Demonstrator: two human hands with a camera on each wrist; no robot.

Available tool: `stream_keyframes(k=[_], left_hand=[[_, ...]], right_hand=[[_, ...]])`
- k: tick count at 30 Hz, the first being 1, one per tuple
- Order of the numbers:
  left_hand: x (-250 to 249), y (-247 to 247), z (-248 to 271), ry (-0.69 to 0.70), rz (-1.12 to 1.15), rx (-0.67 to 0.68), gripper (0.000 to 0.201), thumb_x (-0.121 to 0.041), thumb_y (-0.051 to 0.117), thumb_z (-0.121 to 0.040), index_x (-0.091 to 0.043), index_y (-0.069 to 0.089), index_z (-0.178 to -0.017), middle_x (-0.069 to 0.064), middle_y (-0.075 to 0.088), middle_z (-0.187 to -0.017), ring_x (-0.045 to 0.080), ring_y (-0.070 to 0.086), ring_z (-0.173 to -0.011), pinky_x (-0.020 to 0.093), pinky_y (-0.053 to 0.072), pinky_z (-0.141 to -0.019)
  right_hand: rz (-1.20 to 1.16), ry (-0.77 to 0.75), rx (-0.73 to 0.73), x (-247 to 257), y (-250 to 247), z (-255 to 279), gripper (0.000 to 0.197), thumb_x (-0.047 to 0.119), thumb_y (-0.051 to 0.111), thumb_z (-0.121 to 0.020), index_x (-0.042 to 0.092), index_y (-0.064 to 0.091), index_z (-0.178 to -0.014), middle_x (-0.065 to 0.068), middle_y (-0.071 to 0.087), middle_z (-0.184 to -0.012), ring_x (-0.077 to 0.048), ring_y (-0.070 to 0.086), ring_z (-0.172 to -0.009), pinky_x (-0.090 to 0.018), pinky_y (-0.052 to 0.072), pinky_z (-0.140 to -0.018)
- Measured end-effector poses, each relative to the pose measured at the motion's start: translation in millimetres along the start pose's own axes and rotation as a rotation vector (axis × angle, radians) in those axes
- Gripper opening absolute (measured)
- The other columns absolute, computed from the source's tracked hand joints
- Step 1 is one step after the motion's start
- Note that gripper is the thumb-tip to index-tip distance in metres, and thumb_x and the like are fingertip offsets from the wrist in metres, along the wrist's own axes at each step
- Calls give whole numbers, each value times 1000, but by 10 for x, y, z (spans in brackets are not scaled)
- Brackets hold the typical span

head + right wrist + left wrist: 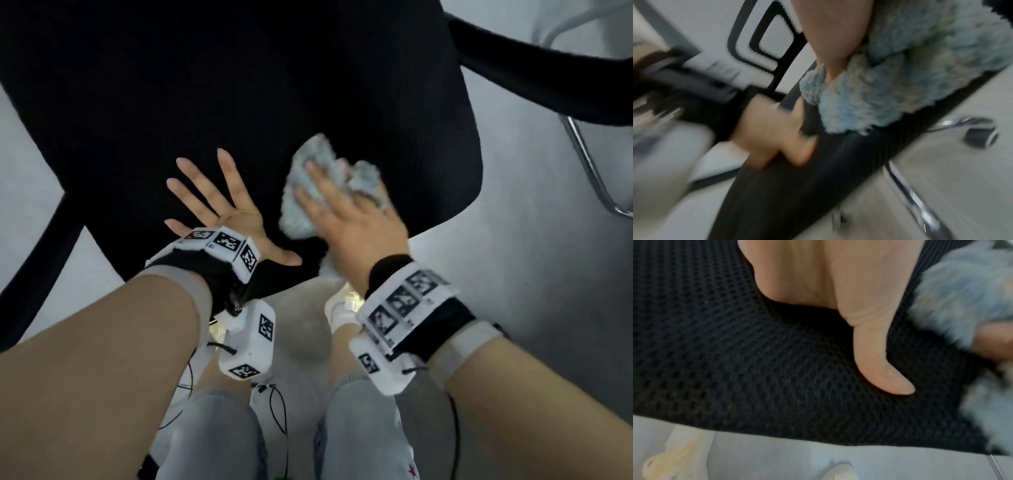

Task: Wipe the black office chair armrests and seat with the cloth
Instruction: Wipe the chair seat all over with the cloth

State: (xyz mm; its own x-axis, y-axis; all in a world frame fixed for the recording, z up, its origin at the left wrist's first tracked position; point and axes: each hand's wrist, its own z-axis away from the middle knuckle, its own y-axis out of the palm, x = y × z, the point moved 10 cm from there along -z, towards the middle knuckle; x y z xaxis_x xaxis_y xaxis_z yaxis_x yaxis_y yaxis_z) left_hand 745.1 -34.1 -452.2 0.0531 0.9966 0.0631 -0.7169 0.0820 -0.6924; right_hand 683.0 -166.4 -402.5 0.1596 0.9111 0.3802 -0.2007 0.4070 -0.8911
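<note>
The black mesh chair seat (239, 85) (735, 353) (787, 186) fills the upper head view. My left hand (219, 205) lies flat on its front part with the fingers spread and the thumb (875, 353) stretched out on the mesh. To its right, my right hand (349, 219) presses the fluffy pale blue cloth (301, 205) (962, 296) (900, 81) onto the seat near the front edge, fingers stretched over it. The cloth is bunched and a fold covers the thumb tip (828, 71). A black armrest (531, 78) curves at the upper right.
A chrome base leg (589, 164) (916, 194) and a black caster (980, 136) stand on the pale floor to the right. A dark chair strut (44, 257) runs down at the left. My legs and white shoes (342, 308) are just in front of the seat edge.
</note>
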Motion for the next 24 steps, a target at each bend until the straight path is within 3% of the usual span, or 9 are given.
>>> stream_keyframes(k=[3,5,7,9,12,15,18,20,24], left_hand=[[-47,50,7,13,37,82,162,-57,83,-34,-23,-43,-131,26,-41,-140,43,-36,-131,71,-8,-101],[-70,64,-2,3,50,52,156,-63,78,-39,-23,-40,-133,23,-38,-143,43,-31,-134,70,-7,-102],[-88,-6,24,-16,102,-70,134,-72,50,-44,-26,-37,-135,21,-30,-149,42,-23,-138,70,-5,-105],[-64,-44,53,-40,132,-73,121,-68,35,-45,-29,-42,-130,19,-30,-149,40,-24,-138,71,1,-106],[-48,4,56,34,127,124,149,-68,71,-43,-30,-52,-118,21,-44,-140,41,-37,-132,70,-8,-102],[42,-44,73,136,182,225,148,-58,78,-52,-31,-48,-124,16,-52,-135,36,-43,-129,64,-14,-105],[432,-379,-13,88,274,14,146,-53,80,-52,-30,-38,-134,12,-44,-143,27,-36,-135,55,-15,-108],[752,-427,-95,-35,292,-13,151,-56,81,-46,-26,-36,-136,12,-41,-145,26,-33,-137,57,-10,-110],[940,-385,-153,-61,224,-16,155,-65,77,-39,-22,-36,-136,12,-38,-147,25,-32,-138,57,-7,-111]], right_hand=[[-36,353,-40,-721,-348,-329,64,8,49,-91,27,20,-145,-2,5,-157,-33,8,-142,-51,23,-112],[-39,519,-78,-765,-467,-477,66,7,46,-92,29,14,-146,1,-3,-157,-29,-4,-143,-53,27,-110],[-70,417,64,-317,-291,-619,71,7,45,-91,29,8,-147,1,-7,-157,-28,-9,-143,-55,19,-112],[-68,135,259,231,20,-620,75,12,46,-90,33,0,-146,6,-13,-156,-23,-12,-143,-49,4,-114],[49,-105,300,312,-21,-605,84,16,58,-85,35,3,-146,12,-14,-154,-24,-8,-143,-41,-2,-114],[69,246,272,-476,-363,-724,78,17,55,-89,33,4,-146,10,-20,-152,-28,-9,-143,-46,8,-114],[14,544,114,-724,-530,-775,65,19,45,-94,27,8,-147,2,-12,-156,-30,-11,-142,-48,12,-114],[112,450,171,-283,-277,-873,83,17,55,-85,23,1,-148,-5,-15,-156,-35,-12,-141,-56,11,-114],[123,-208,473,1113,394,-770,84,16,52,-87,32,-6,-146,5,-18,-155,-27,-12,-142,-46,-5,-116]])
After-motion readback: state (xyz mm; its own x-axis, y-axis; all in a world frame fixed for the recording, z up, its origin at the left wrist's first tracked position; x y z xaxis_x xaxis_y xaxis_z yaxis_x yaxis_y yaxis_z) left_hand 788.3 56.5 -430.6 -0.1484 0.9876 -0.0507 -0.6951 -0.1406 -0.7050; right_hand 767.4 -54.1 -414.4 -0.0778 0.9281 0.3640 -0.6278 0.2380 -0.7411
